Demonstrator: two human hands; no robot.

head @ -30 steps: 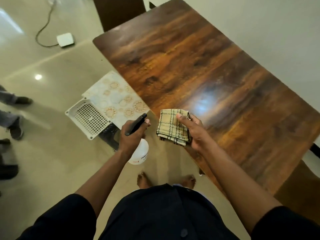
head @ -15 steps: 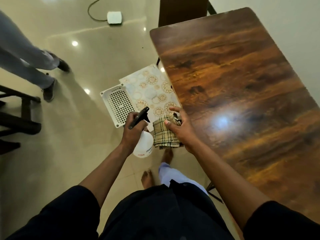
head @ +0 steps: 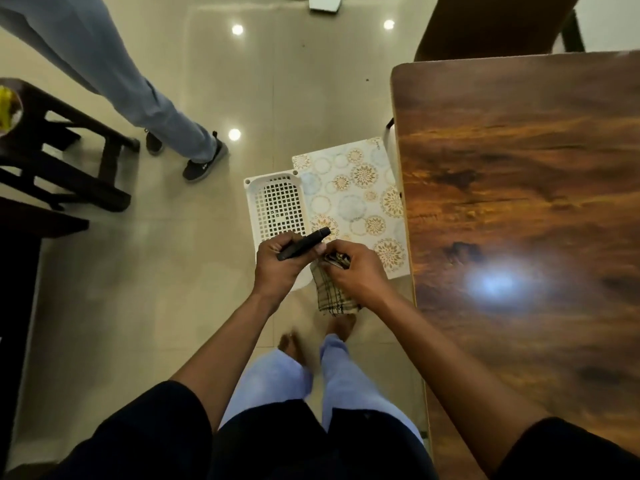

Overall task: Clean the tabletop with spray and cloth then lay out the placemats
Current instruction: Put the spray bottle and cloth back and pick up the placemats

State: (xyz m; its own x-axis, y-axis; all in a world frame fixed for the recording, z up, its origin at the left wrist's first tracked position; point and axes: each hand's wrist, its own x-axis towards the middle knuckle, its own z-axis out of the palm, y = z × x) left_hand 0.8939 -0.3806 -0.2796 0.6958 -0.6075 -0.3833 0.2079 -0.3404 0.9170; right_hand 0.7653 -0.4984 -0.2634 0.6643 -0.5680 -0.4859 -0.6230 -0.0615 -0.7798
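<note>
My left hand point(head: 280, 265) grips the spray bottle point(head: 303, 243) by its black nozzle head; the white body is mostly hidden under the hand. My right hand point(head: 356, 271) holds the folded checked cloth point(head: 332, 296), which hangs down from the fingers. Both hands are together over the floor, just left of the wooden tabletop point(head: 519, 220). The patterned placemats point(head: 356, 199) lie across a white perforated basket point(head: 277, 202) beside the table's edge, just beyond my hands.
Another person's legs and dark shoes point(head: 204, 164) stand on the tiled floor at the upper left. A dark wooden stool point(head: 62, 157) is at the far left. A brown chair point(head: 491, 26) stands at the table's far end. My bare feet are below my hands.
I have turned left, away from the table. Both hands moved off the tabletop's edge and closer together above the basket, and the cloth now hangs lower from my right hand.
</note>
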